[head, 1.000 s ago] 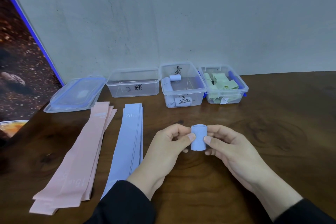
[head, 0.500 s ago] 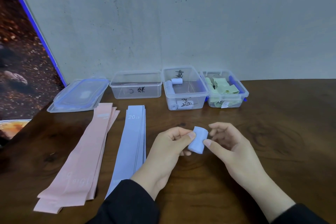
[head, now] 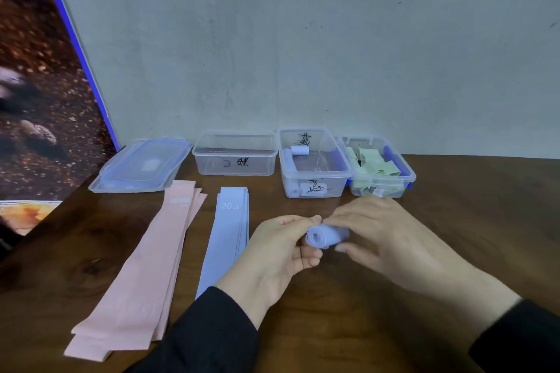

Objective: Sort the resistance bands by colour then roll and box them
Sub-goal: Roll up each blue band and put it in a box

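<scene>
Pinching the rolled lilac elastic band (head: pixel 325 236) at both ends, left hand (head: pixel 280 254) and right hand (head: pixel 391 239) stop it unrolling. Its clear plastic box (head: pixel 315 174) sits just beyond them.

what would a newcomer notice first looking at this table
First, the two hands meeting at the middle of the table: the left hand and the right hand both hold a rolled blue band. Next, the flat pink bands and flat blue bands lying side by side to the left. Then the row of clear boxes by the wall: an empty box, a box with blue rolls, and a box of green bands.
</scene>
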### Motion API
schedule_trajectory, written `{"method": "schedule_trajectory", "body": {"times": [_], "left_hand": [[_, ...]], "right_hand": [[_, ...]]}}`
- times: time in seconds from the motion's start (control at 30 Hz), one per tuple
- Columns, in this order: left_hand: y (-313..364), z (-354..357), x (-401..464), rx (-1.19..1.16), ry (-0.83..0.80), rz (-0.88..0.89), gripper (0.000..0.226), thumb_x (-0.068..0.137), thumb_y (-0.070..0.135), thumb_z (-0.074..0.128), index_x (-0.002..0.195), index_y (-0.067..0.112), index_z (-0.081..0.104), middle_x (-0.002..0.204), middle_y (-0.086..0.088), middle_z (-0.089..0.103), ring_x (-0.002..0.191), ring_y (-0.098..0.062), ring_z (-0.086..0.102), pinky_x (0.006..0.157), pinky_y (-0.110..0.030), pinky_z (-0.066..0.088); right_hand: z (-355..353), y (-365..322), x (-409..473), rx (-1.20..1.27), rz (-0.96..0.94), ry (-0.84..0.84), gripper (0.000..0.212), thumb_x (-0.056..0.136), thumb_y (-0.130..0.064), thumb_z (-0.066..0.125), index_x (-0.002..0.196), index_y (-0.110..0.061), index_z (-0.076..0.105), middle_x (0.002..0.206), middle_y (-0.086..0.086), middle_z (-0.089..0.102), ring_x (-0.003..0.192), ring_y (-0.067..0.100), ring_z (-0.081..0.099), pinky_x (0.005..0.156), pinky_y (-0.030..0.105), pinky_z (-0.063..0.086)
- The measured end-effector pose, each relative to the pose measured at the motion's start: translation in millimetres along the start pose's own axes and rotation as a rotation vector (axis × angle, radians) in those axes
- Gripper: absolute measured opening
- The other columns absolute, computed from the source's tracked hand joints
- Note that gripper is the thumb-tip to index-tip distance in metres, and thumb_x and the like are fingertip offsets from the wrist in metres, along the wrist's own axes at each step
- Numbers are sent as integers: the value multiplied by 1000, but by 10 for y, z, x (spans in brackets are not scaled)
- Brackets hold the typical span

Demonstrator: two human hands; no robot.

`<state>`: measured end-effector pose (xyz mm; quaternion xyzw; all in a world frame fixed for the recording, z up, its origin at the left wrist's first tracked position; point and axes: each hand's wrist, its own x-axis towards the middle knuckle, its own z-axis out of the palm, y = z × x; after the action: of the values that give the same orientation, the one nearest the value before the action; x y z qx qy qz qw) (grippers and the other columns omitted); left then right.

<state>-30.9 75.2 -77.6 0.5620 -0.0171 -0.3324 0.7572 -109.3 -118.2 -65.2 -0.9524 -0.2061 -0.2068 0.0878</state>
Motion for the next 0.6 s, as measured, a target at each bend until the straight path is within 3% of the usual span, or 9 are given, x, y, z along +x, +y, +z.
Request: {"method": "schedule_trajectory", "body": {"times": [0.2, 0.3, 0.37, 0.43, 0.5, 0.6], "left_hand": [[377, 52, 214, -40, -4, 23, 20, 95, 14, 65, 111, 2, 66, 70, -12, 67, 50, -15, 57, 56, -28, 53], [517, 86, 382, -43, -23, 46, 15, 97, 13, 61, 105, 3, 67, 67, -11, 68, 48, -13, 55, 54, -25, 51], [589, 86, 511, -40, -24, 52, 11, 96, 13, 60, 98, 6, 68, 65, -10, 68, 48, -12, 55, 55, -25, 50], [652, 72, 641, -31, -33, 39, 11, 96, 13, 59, 93, 7, 68, 65, -10, 68, 48, -11, 55, 55, -24, 49], [701, 47, 761, -21, -57, 13, 14, 97, 15, 59, 92, 7, 69, 67, -10, 69, 48, -11, 55, 55, -24, 49], [757, -6, 928, 38, -91, 49, 18, 99, 19, 58, 92, 7, 70, 70, -11, 70, 51, -13, 57, 57, -25, 50]], "right_hand": [[-176, 129, 475, -34, -42, 58, 24, 87, -22, 80, 109, -23, 71, 102, -13, 66, 94, 12, 60, 85, 36, 50], [-238, 215, 670, -53, 13, 55, 17, 91, -27, 69, 108, -30, 72, 93, -13, 68, 87, 13, 59, 82, 33, 47], [-252, 298, 782, -46, 40, 30, 22, 92, -36, 59, 111, -34, 71, 93, -14, 69, 88, 14, 59, 83, 28, 45], [-243, 430, 893, 3, 56, -39, 25, 93, -33, 67, 117, -34, 70, 99, -16, 68, 94, 12, 57, 87, 22, 42], [-247, 571, 993, 32, 84, -106, 28, 92, -31, 74, 120, -33, 69, 103, -18, 66, 100, 9, 56, 90, 25, 44], [-209, 734, 1137, 29, 124, -149, 24, 91, -34, 74, 114, -34, 69, 100, -23, 64, 102, 3, 53, 85, 20, 42]]}}
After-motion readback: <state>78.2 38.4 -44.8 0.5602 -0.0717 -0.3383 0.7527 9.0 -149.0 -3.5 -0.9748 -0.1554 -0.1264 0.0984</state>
